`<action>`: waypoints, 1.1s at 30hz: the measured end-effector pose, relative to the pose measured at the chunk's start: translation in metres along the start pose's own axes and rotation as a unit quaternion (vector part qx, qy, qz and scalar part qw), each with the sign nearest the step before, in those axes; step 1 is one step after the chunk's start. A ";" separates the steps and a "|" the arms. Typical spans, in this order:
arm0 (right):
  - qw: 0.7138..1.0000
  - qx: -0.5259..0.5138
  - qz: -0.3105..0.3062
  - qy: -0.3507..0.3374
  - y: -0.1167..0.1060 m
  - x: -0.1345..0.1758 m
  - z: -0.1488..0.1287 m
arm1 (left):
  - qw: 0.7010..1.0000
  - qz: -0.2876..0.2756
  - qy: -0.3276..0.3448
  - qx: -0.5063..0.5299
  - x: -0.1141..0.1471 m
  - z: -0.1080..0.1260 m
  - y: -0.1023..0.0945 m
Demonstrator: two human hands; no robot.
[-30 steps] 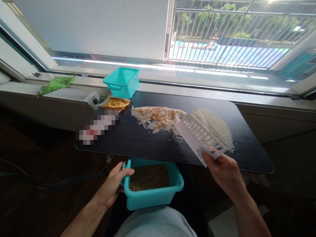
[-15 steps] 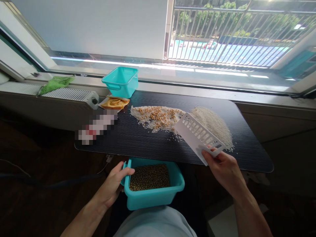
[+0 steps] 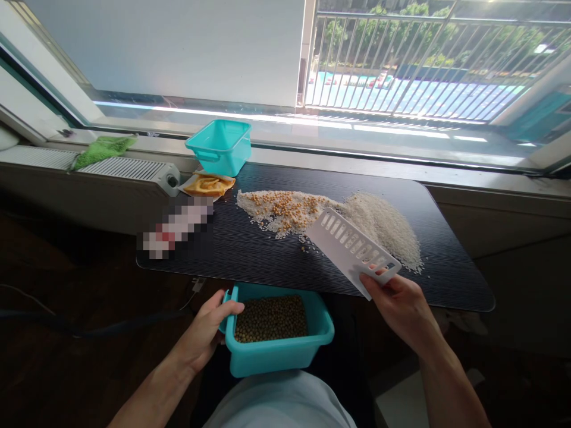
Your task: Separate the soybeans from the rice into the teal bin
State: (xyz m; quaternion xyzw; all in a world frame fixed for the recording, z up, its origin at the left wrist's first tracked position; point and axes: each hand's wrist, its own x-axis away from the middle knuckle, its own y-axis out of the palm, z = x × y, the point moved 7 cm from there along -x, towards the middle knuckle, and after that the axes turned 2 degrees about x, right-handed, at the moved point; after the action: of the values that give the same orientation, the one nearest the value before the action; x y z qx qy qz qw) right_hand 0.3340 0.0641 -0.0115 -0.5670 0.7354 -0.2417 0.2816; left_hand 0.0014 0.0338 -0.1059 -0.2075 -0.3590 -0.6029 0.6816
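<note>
My left hand (image 3: 212, 326) is closed round the left rim and handle of a turquoise plastic bin (image 3: 279, 359), held in front of my body below the table's near edge. Small round brownish-green beans or pellets (image 3: 271, 320) cover its bottom. In my right hand (image 3: 399, 300) is a white slotted plastic scraper (image 3: 341, 252), tilted over the dark table, its far end beside the grain. A heap of white rice (image 3: 379, 226) lies behind it. To the left, another spread of rice is mixed with yellow-orange round peas or beans (image 3: 289, 205). A few grains lie loose near the scraper.
A second turquoise bin (image 3: 223, 145) stands at the table's back left, beside a yellow-orange packet (image 3: 209, 185). A blurred-out item (image 3: 178, 229) lies on the left of the dark table (image 3: 250, 255). A green cloth (image 3: 103, 150) rests on the radiator (image 3: 134, 172) by the window.
My right hand has moved the scraper slightly left and towards me, uncovering more of the rice between the two piles. My left hand and the held bin stay nearly still.
</note>
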 end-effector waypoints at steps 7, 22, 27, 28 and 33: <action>1.000 -0.018 -0.014 -0.013 0.001 0.001 -0.008 | 1.000 -0.004 -0.001 -0.005 0.000 -0.001 0.000; 0.999 0.017 -0.013 -0.024 -0.003 -0.006 0.004 | 1.000 0.018 -0.005 0.011 -0.001 -0.002 -0.004; 0.997 0.000 -0.030 -0.065 -0.008 0.000 -0.008 | 1.000 0.008 0.000 0.019 -0.001 -0.002 -0.001; 0.997 0.001 -0.029 -0.068 -0.008 0.000 -0.009 | 1.000 0.011 -0.001 0.019 -0.001 -0.002 -0.002; 0.996 0.022 -0.040 -0.071 -0.003 -0.001 -0.010 | 1.000 0.002 0.010 0.016 0.000 0.000 0.000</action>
State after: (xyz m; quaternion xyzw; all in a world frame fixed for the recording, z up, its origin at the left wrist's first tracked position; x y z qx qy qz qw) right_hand 0.3292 0.0645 -0.0019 -0.6055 0.6847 -0.2280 0.3356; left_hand 0.0015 0.0340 -0.1059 -0.1910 -0.3614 -0.5980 0.6894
